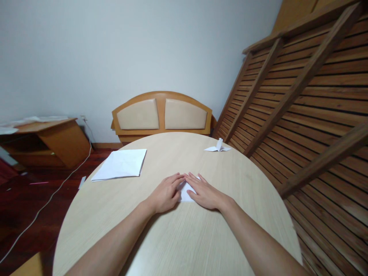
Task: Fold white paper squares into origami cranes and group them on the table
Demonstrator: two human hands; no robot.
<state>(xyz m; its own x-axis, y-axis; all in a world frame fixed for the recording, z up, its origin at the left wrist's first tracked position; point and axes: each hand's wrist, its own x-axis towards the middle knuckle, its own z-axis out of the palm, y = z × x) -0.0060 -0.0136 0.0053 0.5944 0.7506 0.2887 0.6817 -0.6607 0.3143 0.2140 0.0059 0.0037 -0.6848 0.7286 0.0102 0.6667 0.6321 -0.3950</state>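
A small piece of folded white paper (185, 194) lies flat on the round table, partly covered by both hands. My left hand (167, 192) rests at its left side, fingers stretched toward the far edge and thumb along the paper. From the right, my right hand (202, 193) lies flat over the paper with its fingers extended. The fingertips of the two hands meet near the paper's far edge. Further back on the right stands a white paper crane (219, 145) with spread wings.
A stack of white paper (122, 164) sits at the left of the round wooden table (184, 241). Behind the table is a headboard (161, 115). Wooden slats (310, 92) lean on the right. A cable (54, 193) crosses the floor near a desk (61, 142).
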